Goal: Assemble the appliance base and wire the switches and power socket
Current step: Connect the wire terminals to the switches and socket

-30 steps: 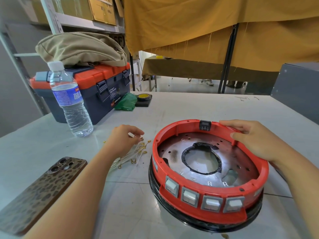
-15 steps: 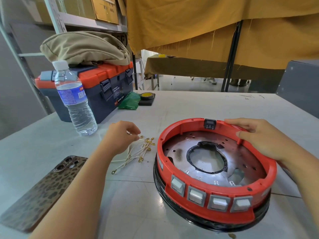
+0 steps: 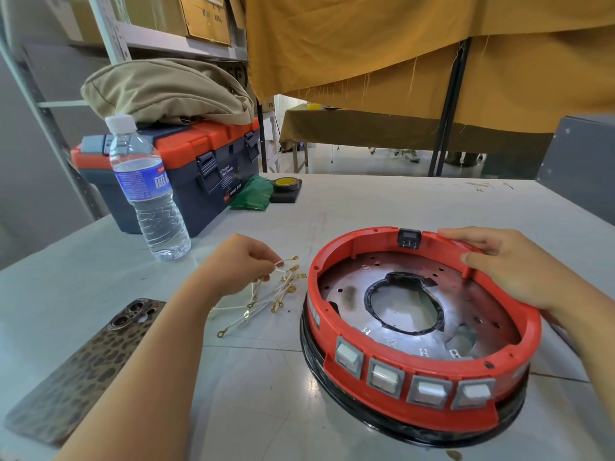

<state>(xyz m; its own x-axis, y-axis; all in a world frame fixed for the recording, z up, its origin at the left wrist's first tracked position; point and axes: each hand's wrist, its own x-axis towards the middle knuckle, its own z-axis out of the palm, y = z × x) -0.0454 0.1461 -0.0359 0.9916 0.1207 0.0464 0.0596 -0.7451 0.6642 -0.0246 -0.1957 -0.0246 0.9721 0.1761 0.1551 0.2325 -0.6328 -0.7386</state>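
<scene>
Left hand [image 3: 239,266] pinching one white lead at its bend, lifting it from the loose bundle of wires [image 3: 266,301] on the desk [image 3: 366,207], just left of the appliance base [image 3: 419,331]. Right hand [image 3: 509,264] resting on the far right rim, fingers laid fairly flat, thumb hooked inside, steadying. Four rocker switches [image 3: 412,380] seated along the near wall; black power socket [image 3: 409,238] set in the far rim; no wiring visible inside yet. Likely snags: neighbouring leads tangling and dragging up with the pinched one, terminals [image 3: 293,258] scattering toward the water bottle [image 3: 148,191] or phone [image 3: 86,367]. Base perhaps rocking on its black ring if the right hand lets go during wiring.
</scene>
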